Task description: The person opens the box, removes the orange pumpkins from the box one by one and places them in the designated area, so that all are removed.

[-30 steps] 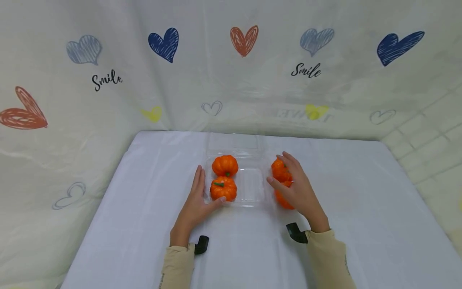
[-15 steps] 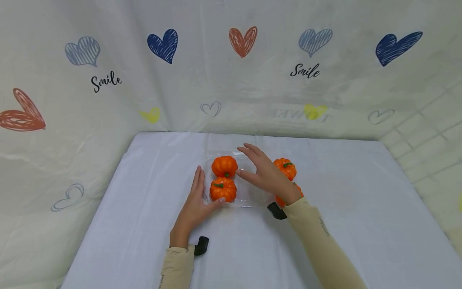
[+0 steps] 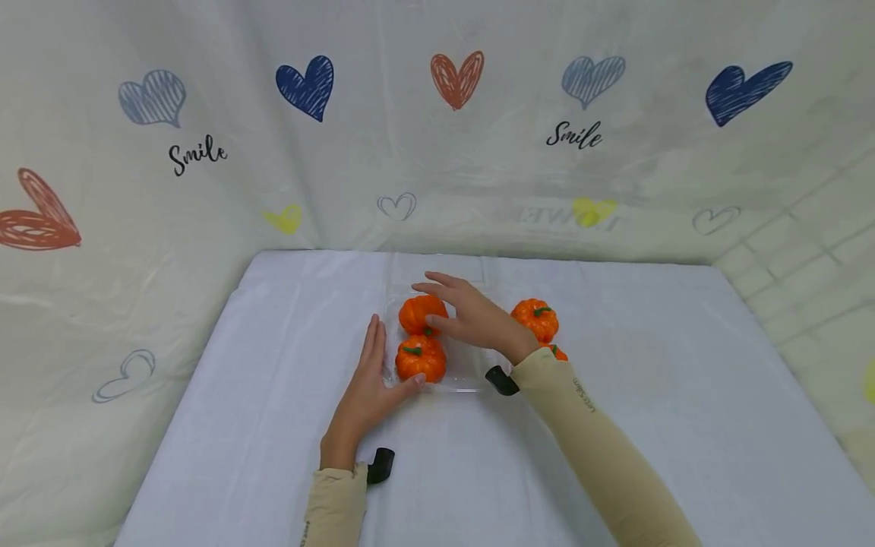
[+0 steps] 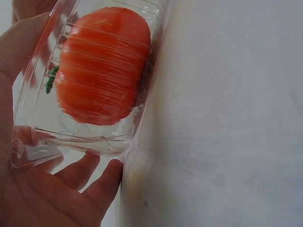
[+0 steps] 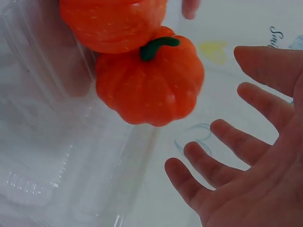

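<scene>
A clear plastic clamshell box (image 3: 470, 376) with its lid laid back stands mid-table. Its left half holds two small orange toy pumpkins with green stems, a far pumpkin (image 3: 413, 314) and a near pumpkin (image 3: 420, 362). My left hand (image 3: 367, 403) holds the box's front-left corner, fingers along the left side and thumb at the front rim. In the left wrist view a pumpkin (image 4: 104, 66) shows through the wall. My right hand (image 3: 475, 315), fingers spread and holding nothing, is over the box and overlaps the far pumpkin. In the right wrist view its fingers (image 5: 241, 142) are apart from the pumpkins.
Right of the box lie two more toy pumpkins: a far one (image 3: 535, 319) and a near one (image 3: 557, 353), partly hidden by the right forearm. A white cloth (image 3: 649, 380) covers the table. Behind it hangs a curtain (image 3: 383, 152) printed with hearts.
My right hand has moved left from the pumpkins beside the box to above the far pumpkin inside it. The two outside pumpkins are more exposed. The left hand stays in place.
</scene>
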A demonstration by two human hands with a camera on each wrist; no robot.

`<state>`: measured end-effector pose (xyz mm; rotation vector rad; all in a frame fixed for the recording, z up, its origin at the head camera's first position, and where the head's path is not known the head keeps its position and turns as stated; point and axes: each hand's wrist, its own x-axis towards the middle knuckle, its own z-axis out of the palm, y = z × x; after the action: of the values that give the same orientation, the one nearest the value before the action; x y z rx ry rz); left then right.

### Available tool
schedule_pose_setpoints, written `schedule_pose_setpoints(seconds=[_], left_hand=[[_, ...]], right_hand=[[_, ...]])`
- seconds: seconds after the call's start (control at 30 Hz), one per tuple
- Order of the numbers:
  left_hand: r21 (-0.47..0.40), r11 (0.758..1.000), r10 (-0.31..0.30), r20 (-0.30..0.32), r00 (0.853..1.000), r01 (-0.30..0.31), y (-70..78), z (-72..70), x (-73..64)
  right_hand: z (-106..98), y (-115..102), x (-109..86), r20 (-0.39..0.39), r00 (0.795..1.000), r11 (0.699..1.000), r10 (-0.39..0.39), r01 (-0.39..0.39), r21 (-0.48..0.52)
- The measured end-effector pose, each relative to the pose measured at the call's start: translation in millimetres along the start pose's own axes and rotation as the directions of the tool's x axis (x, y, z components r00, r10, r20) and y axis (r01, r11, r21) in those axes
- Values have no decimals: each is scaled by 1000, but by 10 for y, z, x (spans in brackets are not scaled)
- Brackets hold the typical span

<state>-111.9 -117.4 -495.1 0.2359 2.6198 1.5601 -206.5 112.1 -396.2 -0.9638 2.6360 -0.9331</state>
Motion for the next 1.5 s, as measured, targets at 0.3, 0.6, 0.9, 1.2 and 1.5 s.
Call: schedule_pose_setpoints(seconds=[0.3, 0.6, 0.9, 1.2, 1.5], left_hand=[[-10, 1000, 1, -1, 1000, -1, -11, -5, 1], [-19, 1000, 7, -4, 1000, -7, -6, 5, -3], [-13, 1000, 15, 1, 1000, -15, 12, -8, 1], [-15, 1000, 4, -5, 1000, -4, -5, 8, -20], [17, 1000, -5, -12, 1000, 5, 14, 15, -23]], right_hand=[[136, 42, 103, 67, 997, 997, 33, -29, -65], [163, 64, 108, 22, 1000, 996, 21, -19, -86], [88, 26, 52, -56, 998, 998, 26, -29, -52], [40, 86, -85, -109, 989, 995, 96, -94, 27], [-24, 186, -266, -178, 966, 980, 186, -169, 108]])
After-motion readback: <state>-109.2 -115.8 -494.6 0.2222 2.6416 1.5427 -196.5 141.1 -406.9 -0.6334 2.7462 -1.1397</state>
